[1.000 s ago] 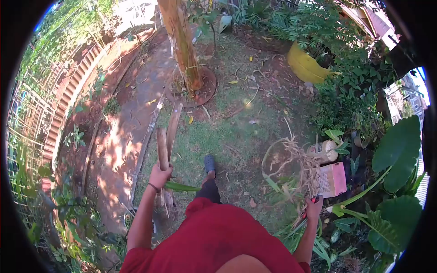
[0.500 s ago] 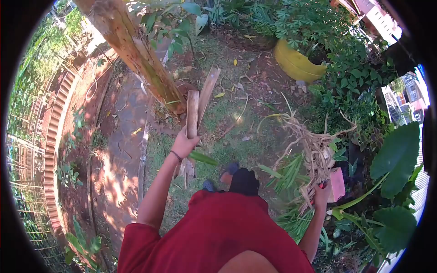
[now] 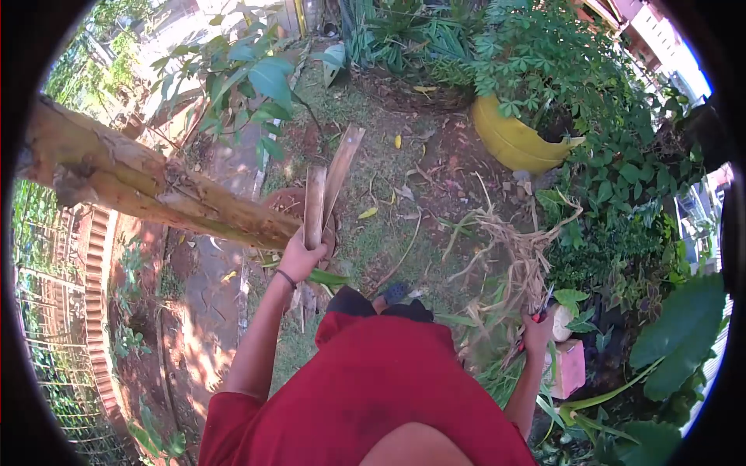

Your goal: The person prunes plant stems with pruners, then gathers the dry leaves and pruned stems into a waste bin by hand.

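My left hand (image 3: 299, 259) is closed round long, dry brown plant-sheath strips (image 3: 314, 203), which stick up past my fingers beside the trunk. A green leaf blade (image 3: 330, 277) pokes out below that hand. On the other side, my right hand (image 3: 538, 334) is wrapped round red-handled pruning shears (image 3: 537, 317), their metal blades pointing up and away. A tangled bundle of dry, pale stalks (image 3: 517, 260) overlaps the shears and fans out ahead of this hand, with more ends trailing below it.
A peeling tree trunk (image 3: 179, 198) leans in from the left. Ahead on the right sits a yellow, leaf-patterned planter (image 3: 517, 140). A pink block (image 3: 569, 368) is beside my right forearm. Big green leaves (image 3: 684, 326) crowd the right edge. A paved path (image 3: 210, 287) runs along the left.
My view has shifted, and the trunk appears farther left and more tilted. My left hand has moved slightly left and down with the strips. More of the shears shows at my right hand.
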A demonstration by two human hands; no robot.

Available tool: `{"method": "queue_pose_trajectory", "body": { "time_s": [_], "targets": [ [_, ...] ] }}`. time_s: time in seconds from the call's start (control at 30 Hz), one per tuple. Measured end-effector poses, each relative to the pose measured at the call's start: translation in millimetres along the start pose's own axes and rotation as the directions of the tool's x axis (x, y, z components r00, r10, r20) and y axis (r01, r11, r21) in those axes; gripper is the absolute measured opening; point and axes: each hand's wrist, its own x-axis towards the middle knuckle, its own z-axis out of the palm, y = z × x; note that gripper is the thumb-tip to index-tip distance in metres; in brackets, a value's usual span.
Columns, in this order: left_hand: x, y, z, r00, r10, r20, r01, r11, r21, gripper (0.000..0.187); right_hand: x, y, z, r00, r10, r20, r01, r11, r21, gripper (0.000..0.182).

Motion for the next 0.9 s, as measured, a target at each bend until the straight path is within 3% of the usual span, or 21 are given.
{"method": "queue_pose_trajectory", "body": {
  "time_s": [0.07, 0.1, 0.13, 0.2, 0.33, 0.5, 0.6, 0.67, 0.7, 0.73, 0.8, 0.83, 0.87, 0.9],
  "targets": [
    [40, -1, 6, 0.993, -0.119, -0.002, 0.119, 0.991, 0.059, 0.034, 45, -25, 16, 0.997, -0.076, 0.019, 0.077, 0.991, -0.109, 0.029],
    [56, 2, 14, 0.997, -0.072, -0.035, 0.073, 0.997, 0.020, 0.030, 45, -96, 24, 0.994, 0.084, 0.069, -0.082, 0.996, -0.024, 0.030],
    [71, 6, 22, 0.996, -0.085, -0.036, 0.085, 0.996, 0.005, 0.030, 67, -97, 28, 0.994, 0.081, 0.071, -0.078, 0.996, -0.043, 0.030],
    [107, 14, 36, 0.984, -0.176, 0.030, 0.178, 0.981, -0.080, 0.030, 119, -103, 49, 0.994, -0.084, 0.064, 0.093, 0.986, -0.140, 0.029],
    [189, 8, 68, 0.963, -0.241, 0.123, 0.256, 0.960, -0.116, 0.035, 200, -149, 92, 0.992, -0.115, 0.052, 0.119, 0.989, -0.087, 0.028],
    [318, 9, 72, 0.968, -0.206, 0.145, 0.228, 0.960, -0.160, 0.039, 295, -235, 150, 0.989, -0.138, 0.045, 0.140, 0.990, -0.032, 0.027],
    [405, 12, 69, 0.979, -0.200, 0.041, 0.204, 0.960, -0.193, 0.036, 356, -315, 180, 0.985, -0.166, 0.037, 0.166, 0.986, -0.005, 0.025],
    [440, 32, 62, 0.962, -0.262, 0.074, 0.272, 0.937, -0.219, 0.038, 389, -374, 200, 0.990, -0.123, 0.074, 0.122, 0.992, 0.015, 0.028],
    [463, 35, 57, 0.973, -0.214, 0.083, 0.227, 0.951, -0.210, 0.040, 427, -375, 208, 0.972, -0.231, 0.034, 0.229, 0.973, 0.039, 0.029],
    [486, 39, 51, 0.981, -0.170, 0.094, 0.186, 0.962, -0.200, 0.041, 437, -419, 216, 0.986, -0.147, 0.084, 0.137, 0.983, 0.119, 0.026],
    [525, 41, 43, 0.984, -0.166, 0.060, 0.175, 0.961, -0.214, 0.043, 490, -459, 231, 0.962, -0.257, 0.093, 0.242, 0.959, 0.149, 0.030],
    [543, 44, 40, 0.987, -0.157, 0.042, 0.162, 0.963, -0.217, 0.045, 506, -489, 235, 0.978, -0.192, 0.086, 0.180, 0.975, 0.133, 0.024],
    [560, 47, 38, 0.989, -0.146, 0.025, 0.148, 0.965, -0.216, 0.046, 543, -505, 236, 0.969, -0.233, 0.085, 0.224, 0.969, 0.106, 0.021],
    [571, 64, 32, 0.976, -0.218, 0.022, 0.217, 0.950, -0.225, 0.047, 579, -520, 236, 0.958, -0.274, 0.084, 0.268, 0.960, 0.080, 0.019]
  ]
}}
